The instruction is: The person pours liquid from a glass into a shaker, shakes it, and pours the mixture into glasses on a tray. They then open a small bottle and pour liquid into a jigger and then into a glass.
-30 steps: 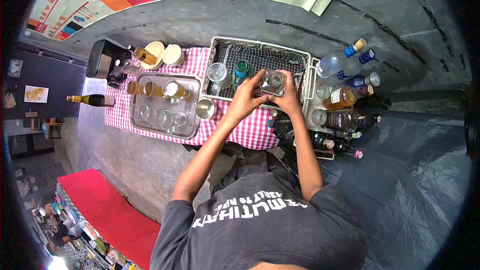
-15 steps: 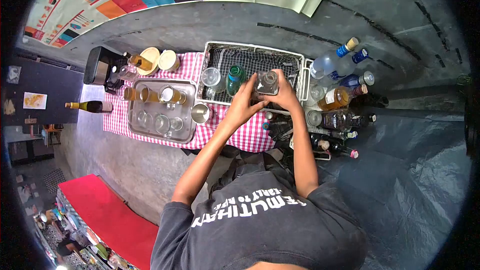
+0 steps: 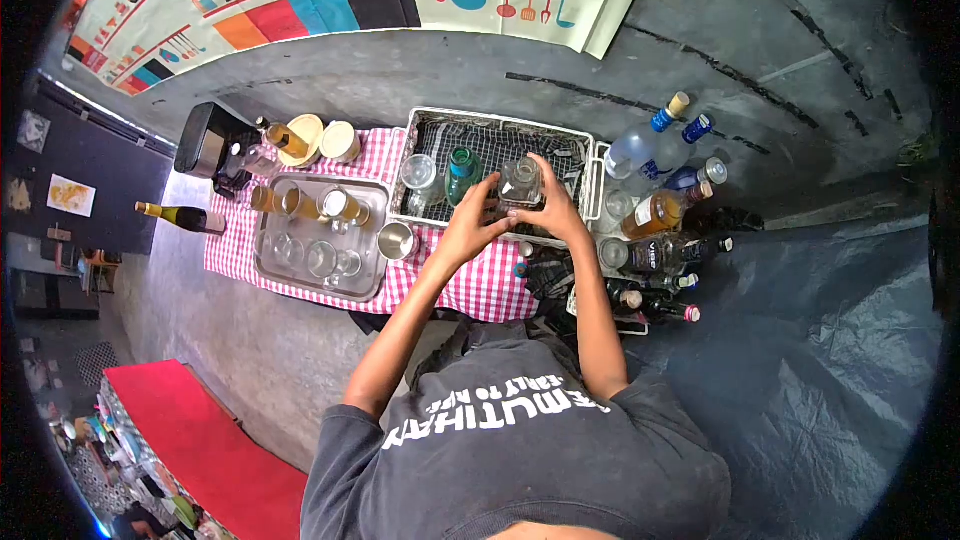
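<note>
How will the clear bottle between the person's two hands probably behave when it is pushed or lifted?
The clear bottle looks like smooth glass, so it may slip in bare fingers and would probably break if dropped. Its body looks wider than its neck, so a gentle low push might slide it rather than tip it.

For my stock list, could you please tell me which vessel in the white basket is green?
The middle one, the green bottle; the wide-mouthed vessel on its left and glass bottle on its right are clear.
</note>
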`<state>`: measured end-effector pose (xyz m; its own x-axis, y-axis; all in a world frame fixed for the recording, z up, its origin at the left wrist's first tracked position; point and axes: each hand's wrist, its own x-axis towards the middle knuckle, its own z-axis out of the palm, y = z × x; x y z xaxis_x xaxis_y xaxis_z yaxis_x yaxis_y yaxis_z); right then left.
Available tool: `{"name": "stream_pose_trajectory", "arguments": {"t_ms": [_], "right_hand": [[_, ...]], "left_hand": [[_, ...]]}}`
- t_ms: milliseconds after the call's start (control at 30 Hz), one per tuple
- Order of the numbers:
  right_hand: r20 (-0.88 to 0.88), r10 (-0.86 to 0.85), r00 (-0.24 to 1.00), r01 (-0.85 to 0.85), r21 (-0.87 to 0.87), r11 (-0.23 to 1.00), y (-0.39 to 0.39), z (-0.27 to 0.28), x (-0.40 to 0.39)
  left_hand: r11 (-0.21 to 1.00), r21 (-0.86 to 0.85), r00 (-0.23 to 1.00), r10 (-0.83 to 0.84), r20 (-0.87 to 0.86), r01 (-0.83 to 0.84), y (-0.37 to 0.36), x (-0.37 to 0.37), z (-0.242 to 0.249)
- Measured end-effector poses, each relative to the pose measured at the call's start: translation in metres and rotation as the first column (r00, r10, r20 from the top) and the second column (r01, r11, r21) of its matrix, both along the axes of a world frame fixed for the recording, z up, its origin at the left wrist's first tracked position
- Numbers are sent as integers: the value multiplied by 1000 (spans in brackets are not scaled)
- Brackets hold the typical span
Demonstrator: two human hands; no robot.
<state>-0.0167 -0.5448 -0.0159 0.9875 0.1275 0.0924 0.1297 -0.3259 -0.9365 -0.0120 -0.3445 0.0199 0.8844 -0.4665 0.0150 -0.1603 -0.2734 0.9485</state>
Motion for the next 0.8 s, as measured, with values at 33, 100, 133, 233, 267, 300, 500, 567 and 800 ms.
{"name": "stream_pose_trajectory", "arguments": {"t_ms": [33,100,133,233,267,300,500,567,800], "right_hand": [[14,-34,999,34,-32,999,-1,-4,-3],[26,-78,997,80,-66,995,-1,-6,-10],[25,-76,997,78,-71,994,-2,-8,-15],[90,-216,972,225,-118,967,6,1,-39],[82,-212,974,221,-116,968,9,-1,-48],[64,-272,960,278,-97,956,11,-3,-57],[-71,-393,917,397,55,916,48,-45,-121],[-195,-218,956,244,116,963,60,-65,-147],[-610,148,778,-137,66,988,93,-146,-210]], "left_hand": [[1000,-3,1000,3,5,-3,0,-3,-2],[986,-144,991,66,-118,-83,0,-14,-4],[985,-149,990,67,-120,-85,1,-21,-5],[939,-240,967,218,-135,-245,8,-43,-7],[939,-235,965,221,-141,-250,12,-51,-15],[922,-241,947,263,-187,-304,19,-58,-28],[973,105,951,224,-213,-205,91,-104,-96],[979,167,951,162,-265,-120,116,-125,-107],[834,551,938,196,-285,-7,217,-188,-221]]}}
